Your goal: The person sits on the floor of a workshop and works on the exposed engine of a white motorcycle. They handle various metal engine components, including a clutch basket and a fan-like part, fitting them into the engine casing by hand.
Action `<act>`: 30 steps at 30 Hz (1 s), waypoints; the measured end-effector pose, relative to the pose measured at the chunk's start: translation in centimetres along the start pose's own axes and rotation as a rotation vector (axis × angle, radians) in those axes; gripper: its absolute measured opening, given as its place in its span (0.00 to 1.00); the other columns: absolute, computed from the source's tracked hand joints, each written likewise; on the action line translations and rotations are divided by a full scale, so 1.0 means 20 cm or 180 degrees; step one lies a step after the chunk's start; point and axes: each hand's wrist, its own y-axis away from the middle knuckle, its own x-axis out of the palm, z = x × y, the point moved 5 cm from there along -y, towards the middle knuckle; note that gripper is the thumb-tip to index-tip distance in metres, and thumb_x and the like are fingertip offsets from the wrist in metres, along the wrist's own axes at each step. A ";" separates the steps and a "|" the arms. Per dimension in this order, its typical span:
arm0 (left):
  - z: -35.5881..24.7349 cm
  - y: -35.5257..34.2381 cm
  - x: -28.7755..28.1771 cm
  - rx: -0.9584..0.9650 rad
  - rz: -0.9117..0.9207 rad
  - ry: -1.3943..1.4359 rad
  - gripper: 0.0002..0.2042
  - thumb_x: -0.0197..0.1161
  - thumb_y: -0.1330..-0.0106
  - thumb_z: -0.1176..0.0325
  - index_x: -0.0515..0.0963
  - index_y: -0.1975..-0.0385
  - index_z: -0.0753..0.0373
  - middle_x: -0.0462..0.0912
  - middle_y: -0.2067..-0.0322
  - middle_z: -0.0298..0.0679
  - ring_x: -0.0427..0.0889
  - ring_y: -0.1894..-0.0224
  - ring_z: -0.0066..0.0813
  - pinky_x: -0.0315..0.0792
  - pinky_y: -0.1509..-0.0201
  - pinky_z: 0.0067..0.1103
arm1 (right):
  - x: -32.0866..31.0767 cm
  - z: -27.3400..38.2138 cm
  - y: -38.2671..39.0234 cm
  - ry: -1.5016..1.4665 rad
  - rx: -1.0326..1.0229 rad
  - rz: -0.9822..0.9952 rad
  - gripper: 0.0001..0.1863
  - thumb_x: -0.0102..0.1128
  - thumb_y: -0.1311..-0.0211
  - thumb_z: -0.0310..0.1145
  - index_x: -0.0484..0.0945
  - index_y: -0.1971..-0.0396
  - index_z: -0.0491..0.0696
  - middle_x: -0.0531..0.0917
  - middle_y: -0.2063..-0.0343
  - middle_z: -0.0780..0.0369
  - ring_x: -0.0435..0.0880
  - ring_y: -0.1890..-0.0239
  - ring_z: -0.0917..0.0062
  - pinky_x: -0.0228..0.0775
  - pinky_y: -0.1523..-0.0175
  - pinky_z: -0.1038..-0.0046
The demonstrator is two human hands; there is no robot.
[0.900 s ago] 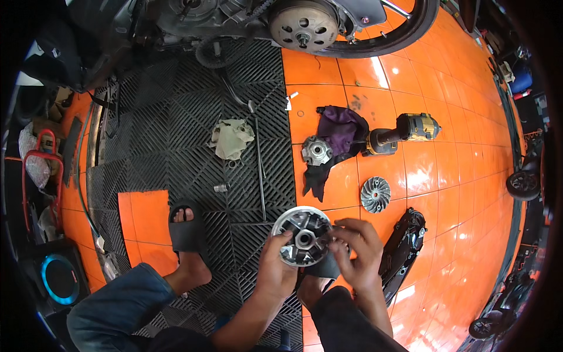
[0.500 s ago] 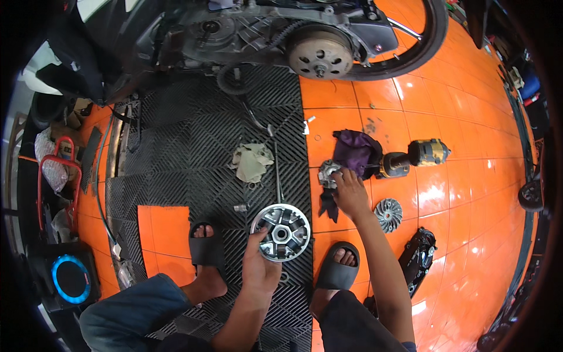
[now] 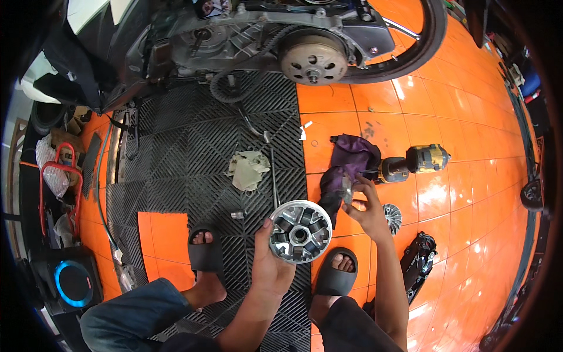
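A round silver pulley half with a ribbed interior and centre bore is held face up in my left hand, thumb at its left rim. Up and to the right of it, my right hand grips a small silver metal plate, seen nearly edge-on, just over a purple and black cloth. Behind that hand lies a finned metal disc, partly hidden. A yellow and black cordless impact driver lies beside the cloth.
A scooter's open engine side with clutch drum spans the top. A pale rag, socket and long bar lie on the black mat. A black casing is at right, a speaker and red-framed item at left.
My right hand left the pulley, took hold of the silver plate on the cloth and lifted it toward me. The pulley in my left hand moved slightly, most recently rightward.
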 end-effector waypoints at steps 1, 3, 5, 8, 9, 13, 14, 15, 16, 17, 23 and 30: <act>0.03 0.00 0.00 -0.0020 0.0016 -0.0056 0.23 0.50 0.23 0.49 0.76 0.42 0.62 0.84 0.48 0.38 0.82 0.44 0.32 0.74 0.36 0.34 | -0.05 0.05 0.06 -0.0419 0.0225 -0.0027 0.24 0.74 0.48 0.27 0.75 0.51 0.46 0.67 0.32 0.55 0.73 0.36 0.63 0.71 0.38 0.61; 0.09 0.00 0.02 -0.0076 0.0070 -0.0185 0.24 0.49 0.22 0.47 0.76 0.42 0.61 0.83 0.47 0.37 0.81 0.44 0.30 0.74 0.36 0.32 | -0.17 0.12 0.18 -0.0966 0.0376 -0.0047 0.25 0.73 0.49 0.24 0.74 0.50 0.46 0.65 0.29 0.55 0.74 0.35 0.65 0.72 0.37 0.62; 0.16 0.01 0.03 -0.0169 0.0069 -0.0245 0.25 0.48 0.22 0.46 0.76 0.41 0.61 0.83 0.47 0.37 0.81 0.43 0.31 0.73 0.36 0.32 | -0.25 0.27 0.30 -0.0774 0.0056 -0.0050 0.26 0.75 0.51 0.24 0.74 0.51 0.46 0.66 0.30 0.54 0.74 0.34 0.63 0.73 0.37 0.62; 0.25 0.06 0.04 -0.0285 0.0091 -0.0340 0.25 0.47 0.22 0.46 0.75 0.41 0.60 0.83 0.46 0.38 0.80 0.42 0.32 0.72 0.35 0.33 | -0.31 0.56 0.48 0.0224 -0.0654 -0.0069 0.28 0.77 0.54 0.25 0.75 0.52 0.46 0.68 0.32 0.52 0.75 0.35 0.59 0.75 0.39 0.61; 0.27 0.08 0.04 -0.0292 0.0099 -0.0365 0.26 0.47 0.22 0.45 0.75 0.41 0.60 0.82 0.46 0.38 0.80 0.42 0.32 0.72 0.35 0.33 | -0.29 0.63 0.53 0.0669 -0.0944 -0.0056 0.28 0.78 0.55 0.25 0.76 0.52 0.46 0.68 0.33 0.51 0.75 0.36 0.58 0.76 0.39 0.61; 0.41 0.15 0.02 -0.0414 -0.0184 -0.0424 0.27 0.44 0.23 0.44 0.74 0.40 0.60 0.81 0.44 0.41 0.78 0.40 0.36 0.71 0.34 0.37 | -0.20 0.72 0.71 0.1447 -0.1060 -0.0187 0.30 0.81 0.59 0.32 0.79 0.53 0.48 0.74 0.38 0.53 0.78 0.40 0.57 0.76 0.43 0.60; 0.44 0.18 0.02 -0.0428 -0.0167 -0.0398 0.27 0.44 0.23 0.44 0.74 0.40 0.60 0.81 0.44 0.41 0.78 0.40 0.36 0.71 0.34 0.37 | -0.17 0.72 0.74 0.1605 -0.1045 -0.0164 0.29 0.81 0.59 0.34 0.79 0.53 0.49 0.74 0.38 0.53 0.78 0.40 0.57 0.76 0.44 0.60; 0.47 0.20 0.02 -0.0443 -0.0143 -0.0368 0.28 0.44 0.23 0.43 0.74 0.40 0.60 0.80 0.43 0.41 0.78 0.40 0.37 0.71 0.35 0.37 | -0.16 0.72 0.77 0.1770 -0.1033 -0.0143 0.29 0.81 0.59 0.35 0.79 0.53 0.49 0.75 0.39 0.54 0.79 0.41 0.58 0.75 0.45 0.61; 0.48 0.21 0.03 -0.0453 -0.0121 -0.0334 0.28 0.44 0.23 0.43 0.74 0.40 0.60 0.80 0.43 0.42 0.78 0.40 0.37 0.71 0.35 0.38 | -0.14 0.73 0.79 0.1933 -0.1024 -0.0118 0.29 0.81 0.58 0.36 0.79 0.53 0.49 0.75 0.39 0.54 0.79 0.42 0.59 0.75 0.46 0.61; 0.49 0.24 0.05 -0.0495 -0.0110 -0.0352 0.29 0.44 0.24 0.42 0.73 0.39 0.60 0.80 0.43 0.42 0.78 0.40 0.38 0.71 0.35 0.38 | -0.13 0.72 0.80 0.1857 -0.1110 -0.0202 0.28 0.82 0.62 0.37 0.81 0.56 0.49 0.77 0.40 0.55 0.80 0.45 0.59 0.73 0.48 0.61; 0.49 0.31 0.05 -0.0653 0.0128 -0.0593 0.31 0.42 0.24 0.40 0.73 0.39 0.61 0.79 0.43 0.42 0.78 0.41 0.38 0.72 0.36 0.37 | -0.10 0.72 0.85 0.1782 -0.1183 -0.0155 0.29 0.82 0.61 0.36 0.82 0.54 0.49 0.77 0.40 0.55 0.81 0.46 0.61 0.72 0.48 0.62; 0.49 0.29 0.04 -0.0655 0.0038 -0.0464 0.31 0.42 0.24 0.41 0.73 0.39 0.62 0.80 0.44 0.43 0.79 0.42 0.37 0.73 0.37 0.36 | -0.09 0.71 0.84 0.1872 -0.1211 -0.0050 0.26 0.78 0.54 0.38 0.82 0.53 0.50 0.77 0.40 0.56 0.79 0.40 0.59 0.71 0.42 0.58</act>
